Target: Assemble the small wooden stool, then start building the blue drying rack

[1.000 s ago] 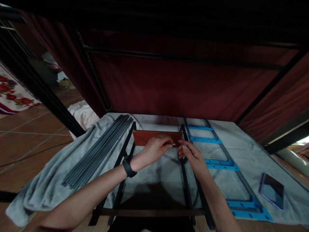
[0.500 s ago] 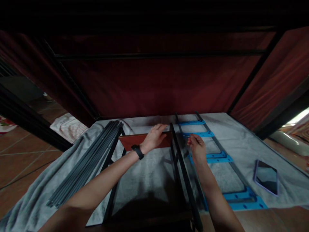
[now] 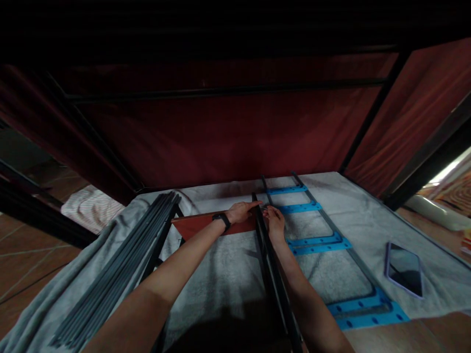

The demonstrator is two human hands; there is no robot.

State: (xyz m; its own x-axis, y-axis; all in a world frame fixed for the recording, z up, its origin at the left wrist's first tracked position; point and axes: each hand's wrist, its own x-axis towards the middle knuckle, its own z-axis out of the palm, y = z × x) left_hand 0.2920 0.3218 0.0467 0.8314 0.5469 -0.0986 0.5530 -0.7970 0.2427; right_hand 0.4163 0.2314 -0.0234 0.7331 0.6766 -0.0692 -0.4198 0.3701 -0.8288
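Note:
A black metal frame (image 3: 270, 264) stands before me, with a reddish-brown board (image 3: 200, 226) between its two sides. My left hand (image 3: 240, 212), with a black watch on the wrist, grips the frame's right rail near its far end, index finger stretched across the top. On the outer side of that same rail, my right hand (image 3: 274, 220) is closed in a pinch on a small thin metal piece (image 3: 263, 208). Its tip is right at the rail, too small to make out further. The left hand's lower fingers are partly hidden.
Grey metal tubes (image 3: 121, 274) lie bundled at the left on a grey blanket (image 3: 217, 284). To the right lie grey rails with blue crosspieces (image 3: 371, 316) and a phone (image 3: 404, 269). Dark red fabric (image 3: 235, 142) on black bars encloses the far side.
My right hand has moved left to the rail with the small metal piece. My left hand has gone from above the board onto the rail. The view has shifted slightly.

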